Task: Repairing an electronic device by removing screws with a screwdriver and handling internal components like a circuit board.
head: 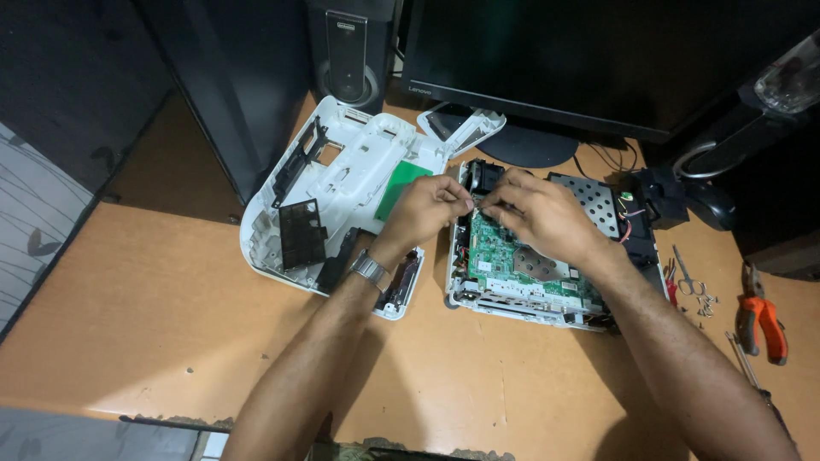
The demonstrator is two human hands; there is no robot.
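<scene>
Desk edge: bare brown wooden desk [154, 341] nearest me, its front edge chipped, both my forearms reaching up across it.
Left wrist: metal watch [369, 270] on my left arm, lying over the lower edge of the white cover.
Left hand: my left hand [427, 209] sits at the left rim of the opened device, fingers curled together in a pinch; what they pinch is too small for me to tell.
Right hand: my right hand [542, 213] rests over the green circuit board [495, 252], fingertips drawn together close to the left hand; I cannot tell whether they clamp anything.
Opened device: white-based chassis [512, 303] lying flat mid-desk, board exposed, perforated metal plate [598, 201] at its far right.
Removed cover: white plastic shell [359, 162] lying inside-up just left of the chassis, a green patch on it.
Right side: scissors [688, 277], loose screws [707, 306] and orange-handled pliers [760, 320] near the chassis.
Far: black monitor [598, 51] on its stand and a dark speaker [348, 51] behind everything.
</scene>
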